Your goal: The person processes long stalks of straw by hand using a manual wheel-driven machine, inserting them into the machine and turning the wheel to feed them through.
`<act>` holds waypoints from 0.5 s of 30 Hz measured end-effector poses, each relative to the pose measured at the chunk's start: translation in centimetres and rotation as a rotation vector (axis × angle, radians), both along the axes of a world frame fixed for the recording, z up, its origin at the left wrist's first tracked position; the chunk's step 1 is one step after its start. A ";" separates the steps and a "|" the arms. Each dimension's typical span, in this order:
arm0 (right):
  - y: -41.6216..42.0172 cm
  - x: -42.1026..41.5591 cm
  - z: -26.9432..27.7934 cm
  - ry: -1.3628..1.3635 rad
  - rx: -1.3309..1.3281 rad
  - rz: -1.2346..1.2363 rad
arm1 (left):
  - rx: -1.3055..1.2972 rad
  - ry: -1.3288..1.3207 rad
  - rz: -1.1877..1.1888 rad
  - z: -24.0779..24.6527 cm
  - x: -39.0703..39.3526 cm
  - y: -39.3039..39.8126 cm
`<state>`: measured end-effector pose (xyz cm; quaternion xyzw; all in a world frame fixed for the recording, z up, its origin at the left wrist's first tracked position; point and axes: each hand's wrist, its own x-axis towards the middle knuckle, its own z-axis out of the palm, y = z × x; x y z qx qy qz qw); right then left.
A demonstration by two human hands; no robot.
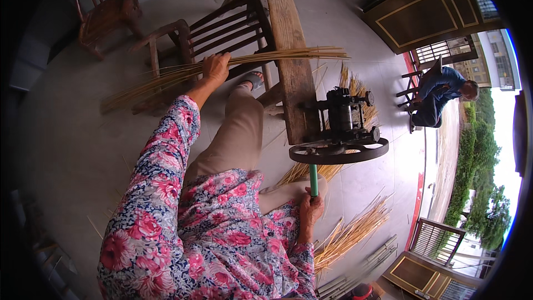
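Note:
My left hand [215,68] grips a loose bundle of thin bamboo-like strips [270,55]. One end of the bundle lies over a worn wooden bench [287,29], while the other trails to the left past a slatted wooden chair. A black hand-cranked roller machine [343,112] is mounted at the bench's near end, with a spoked metal wheel [339,152] on its side. My right hand [311,210] is closed around the green crank handle [313,180] projecting from that wheel. The bundle is apart from the machine's rollers.
Piles of straw-coloured strips [354,233] lie on the tiled floor, some under the machine. Grey poles [360,266] rest at lower right. The slatted chair [225,29] stands beside the bench; another wooden chair [106,8] is farther left. A person [441,91] sits near the open doorway.

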<state>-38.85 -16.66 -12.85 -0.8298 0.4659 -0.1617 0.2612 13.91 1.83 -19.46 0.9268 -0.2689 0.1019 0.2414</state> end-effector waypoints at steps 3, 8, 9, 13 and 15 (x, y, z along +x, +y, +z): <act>1.3 0.2 2.6 0.131 0.024 -0.027 | 0.011 -0.048 0.051 -0.4 0.2 0.4; 1.2 0.3 2.2 0.017 0.088 -0.012 | -0.045 0.015 -0.045 1.6 1.3 1.6; 1.2 0.6 2.0 -0.030 0.125 -0.011 | -0.088 0.027 -0.042 1.8 1.0 1.9; 1.6 3.0 3.8 0.027 0.129 0.016 | -0.236 -0.052 -0.089 3.7 -1.1 2.9; 1.4 2.6 3.4 -0.002 0.106 0.016 | -0.332 -0.129 -0.110 4.9 -2.1 2.6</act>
